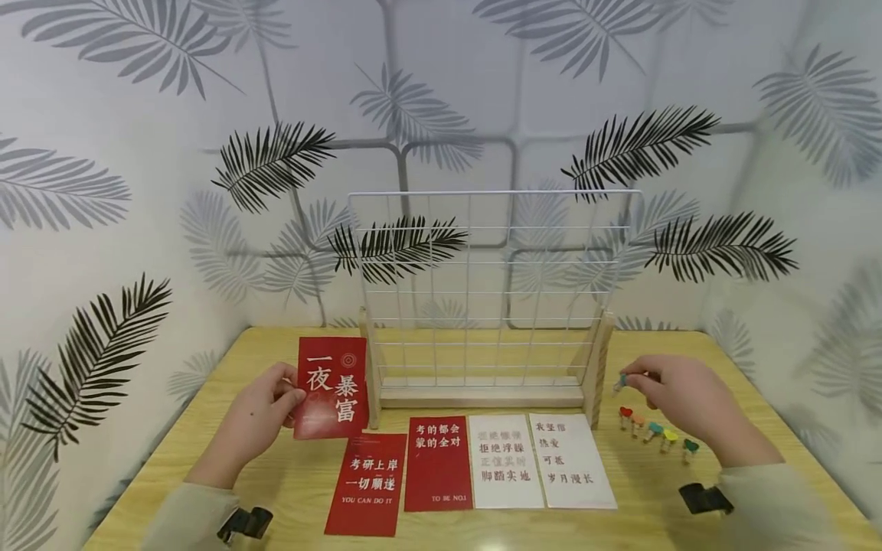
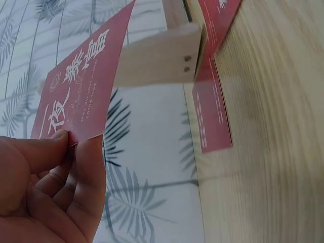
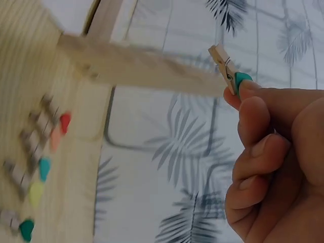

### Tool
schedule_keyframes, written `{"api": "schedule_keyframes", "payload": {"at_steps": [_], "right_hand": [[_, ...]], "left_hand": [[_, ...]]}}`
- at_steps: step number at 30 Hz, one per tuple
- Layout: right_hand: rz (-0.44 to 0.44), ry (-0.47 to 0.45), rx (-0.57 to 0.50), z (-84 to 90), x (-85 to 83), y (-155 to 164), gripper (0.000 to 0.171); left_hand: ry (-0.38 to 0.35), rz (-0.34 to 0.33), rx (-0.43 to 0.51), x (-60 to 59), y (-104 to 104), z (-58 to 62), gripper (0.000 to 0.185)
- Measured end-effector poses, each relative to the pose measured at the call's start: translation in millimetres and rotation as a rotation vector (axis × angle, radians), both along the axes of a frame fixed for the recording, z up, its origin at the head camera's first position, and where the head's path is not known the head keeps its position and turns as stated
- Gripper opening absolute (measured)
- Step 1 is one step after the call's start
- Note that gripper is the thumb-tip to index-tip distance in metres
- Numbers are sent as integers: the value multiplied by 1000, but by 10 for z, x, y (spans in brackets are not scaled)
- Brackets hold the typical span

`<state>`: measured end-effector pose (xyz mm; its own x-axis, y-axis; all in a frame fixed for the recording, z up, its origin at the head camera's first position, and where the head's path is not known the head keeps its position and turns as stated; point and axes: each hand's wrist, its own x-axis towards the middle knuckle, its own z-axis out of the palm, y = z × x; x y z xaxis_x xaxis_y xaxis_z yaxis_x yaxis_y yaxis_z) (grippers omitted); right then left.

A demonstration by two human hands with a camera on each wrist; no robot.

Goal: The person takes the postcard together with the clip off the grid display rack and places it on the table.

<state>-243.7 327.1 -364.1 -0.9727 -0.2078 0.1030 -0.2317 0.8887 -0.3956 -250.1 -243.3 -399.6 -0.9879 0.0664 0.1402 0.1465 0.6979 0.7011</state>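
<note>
Left hand (image 2: 45,187) pinching red card (image 2: 81,86), wooden frame foot (image 2: 157,55) behind

We wear pale beige long sleeves on both arms, and a black clip-like camera mount sits at each cuff; our left hand (image 1: 258,417) and right hand (image 1: 678,398) are bare.

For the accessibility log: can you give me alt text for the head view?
A left hand holds up a red card and a right hand pinches a small clip before a white wire grid in a wooden stand. Four cards and five coloured clips lie on the table.
</note>
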Motion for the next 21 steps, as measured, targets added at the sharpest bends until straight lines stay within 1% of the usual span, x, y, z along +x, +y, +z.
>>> {"api": "schedule_keyframes", "payload": {"at_steps": [6,9,12,14,19,21], "right_hand": [[-24,-67,8,-84,7,453,36],[-34,-107,-4,-146,23,632,38],[-35,-158,-14,-234,39,800,38],[-39,-209,-24,-301,47,913,37],[-50,-329,-46,-480,26,1157,30],[-51,-354,-60,-561,16,1227,26]], "left_hand": [[-33,16,40,-108,-255,-10,16],[-59,20,58,-150,-412,-42,18],[-105,26,65,-169,-574,-108,20],[-131,26,59,-180,-680,-159,20],[-197,28,16,-194,-897,-281,15],[-230,35,1,-192,-947,-325,13]]}}
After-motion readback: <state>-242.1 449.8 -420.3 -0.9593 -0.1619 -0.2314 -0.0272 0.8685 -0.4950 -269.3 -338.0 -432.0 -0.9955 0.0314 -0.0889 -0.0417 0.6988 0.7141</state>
